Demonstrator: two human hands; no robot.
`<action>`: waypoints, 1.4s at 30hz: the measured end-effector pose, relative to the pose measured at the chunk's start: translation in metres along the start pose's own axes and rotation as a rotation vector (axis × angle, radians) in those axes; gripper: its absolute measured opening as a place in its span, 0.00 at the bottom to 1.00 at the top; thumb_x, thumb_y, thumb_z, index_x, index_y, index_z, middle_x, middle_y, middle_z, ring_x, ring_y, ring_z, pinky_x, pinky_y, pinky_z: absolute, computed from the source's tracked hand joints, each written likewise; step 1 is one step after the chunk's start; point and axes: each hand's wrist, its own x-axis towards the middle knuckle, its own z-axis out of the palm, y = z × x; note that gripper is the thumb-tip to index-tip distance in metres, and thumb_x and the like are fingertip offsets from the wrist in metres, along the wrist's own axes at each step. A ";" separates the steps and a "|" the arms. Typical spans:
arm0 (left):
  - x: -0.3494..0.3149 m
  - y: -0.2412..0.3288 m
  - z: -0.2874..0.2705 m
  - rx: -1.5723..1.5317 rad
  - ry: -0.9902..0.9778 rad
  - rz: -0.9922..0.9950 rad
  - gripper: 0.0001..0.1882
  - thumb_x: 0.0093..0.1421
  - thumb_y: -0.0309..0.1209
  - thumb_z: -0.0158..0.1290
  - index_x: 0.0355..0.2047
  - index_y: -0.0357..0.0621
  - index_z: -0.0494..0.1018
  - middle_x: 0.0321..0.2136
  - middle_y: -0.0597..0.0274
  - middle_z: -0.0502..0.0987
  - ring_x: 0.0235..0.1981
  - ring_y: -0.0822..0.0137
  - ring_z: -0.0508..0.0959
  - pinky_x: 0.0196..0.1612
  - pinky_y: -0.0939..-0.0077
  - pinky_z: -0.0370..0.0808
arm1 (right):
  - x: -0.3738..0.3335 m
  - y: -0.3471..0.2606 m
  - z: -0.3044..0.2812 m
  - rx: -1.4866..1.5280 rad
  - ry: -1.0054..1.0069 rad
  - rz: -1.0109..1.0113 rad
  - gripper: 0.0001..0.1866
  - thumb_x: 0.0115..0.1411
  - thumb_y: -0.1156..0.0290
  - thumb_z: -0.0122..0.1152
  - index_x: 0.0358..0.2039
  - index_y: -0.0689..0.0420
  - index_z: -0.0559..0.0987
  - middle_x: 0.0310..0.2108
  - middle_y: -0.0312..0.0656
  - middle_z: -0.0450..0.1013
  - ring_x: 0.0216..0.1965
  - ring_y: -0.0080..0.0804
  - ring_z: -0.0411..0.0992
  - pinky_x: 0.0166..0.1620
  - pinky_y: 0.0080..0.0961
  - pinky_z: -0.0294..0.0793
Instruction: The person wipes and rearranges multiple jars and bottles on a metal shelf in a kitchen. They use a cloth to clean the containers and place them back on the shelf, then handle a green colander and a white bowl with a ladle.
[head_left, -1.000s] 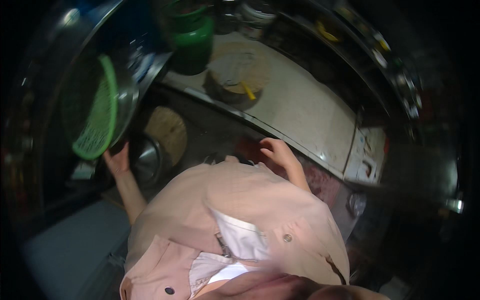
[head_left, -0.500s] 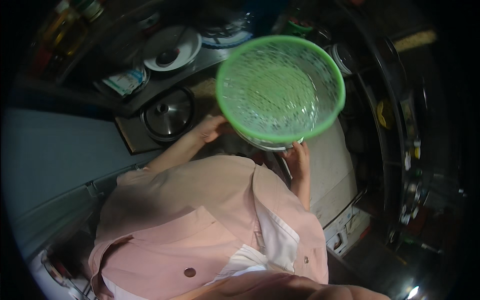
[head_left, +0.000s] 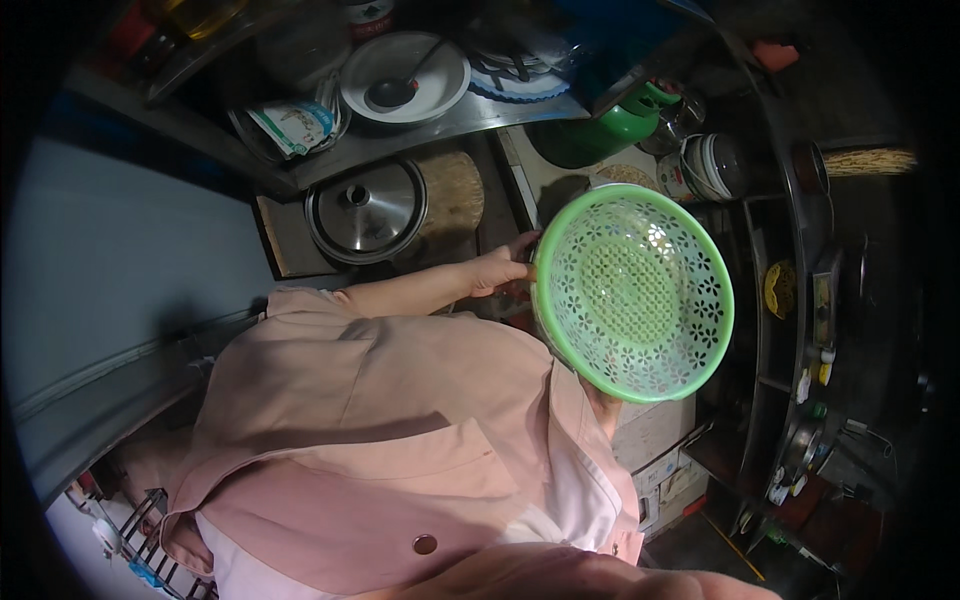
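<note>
A light-green plastic colander [head_left: 625,280] with flower-shaped holes is held up at mid-right, its open side facing me. At its left rim, my left hand [head_left: 505,268] grips the edge, the thumb near the rim and the other fingers partly hidden behind. Just below the colander's lower edge shows a small part of my right hand [head_left: 604,406]; its fingers are hidden behind the colander. The colander looks empty. Whether another bowl sits behind it cannot be seen now.
A lidded steel pot [head_left: 385,225] stands beside a round wooden board [head_left: 452,205]. On the metal shelf [head_left: 350,155] are a white bowl [head_left: 440,95] with a ladle and some packets [head_left: 292,128]. A green gas cylinder [head_left: 610,130] and white bucket [head_left: 690,165] stand behind the colander; dark shelving [head_left: 770,340] runs along the right.
The colander has moved right and nearer to me, with both hands following. A pale rim seen under it before is now hidden, as are the right hand's fingers. The view has shifted.
</note>
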 end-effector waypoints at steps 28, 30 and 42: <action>0.017 0.114 -0.201 -0.665 0.939 0.600 0.21 0.55 0.19 0.42 0.50 0.29 0.59 0.50 0.40 0.63 0.53 0.36 0.65 0.51 0.36 0.73 | -0.044 -0.011 -0.067 0.077 0.270 -0.261 0.23 0.57 0.61 0.61 0.50 0.59 0.72 0.49 0.46 0.72 0.42 0.43 0.74 0.38 0.33 0.79; 0.010 0.107 -0.188 -0.666 0.917 0.590 0.22 0.54 0.19 0.41 0.51 0.28 0.58 0.50 0.40 0.63 0.52 0.36 0.66 0.52 0.36 0.72 | -0.046 -0.010 -0.070 0.081 0.277 -0.270 0.23 0.57 0.61 0.61 0.50 0.59 0.72 0.49 0.47 0.72 0.42 0.43 0.74 0.38 0.33 0.79; -0.056 0.042 -0.106 -0.464 0.791 0.329 0.23 0.53 0.21 0.44 0.51 0.27 0.60 0.51 0.42 0.67 0.53 0.45 0.70 0.54 0.44 0.69 | -0.056 -0.015 -0.085 0.093 0.330 -0.292 0.23 0.57 0.61 0.61 0.50 0.59 0.72 0.49 0.47 0.71 0.42 0.44 0.74 0.39 0.33 0.80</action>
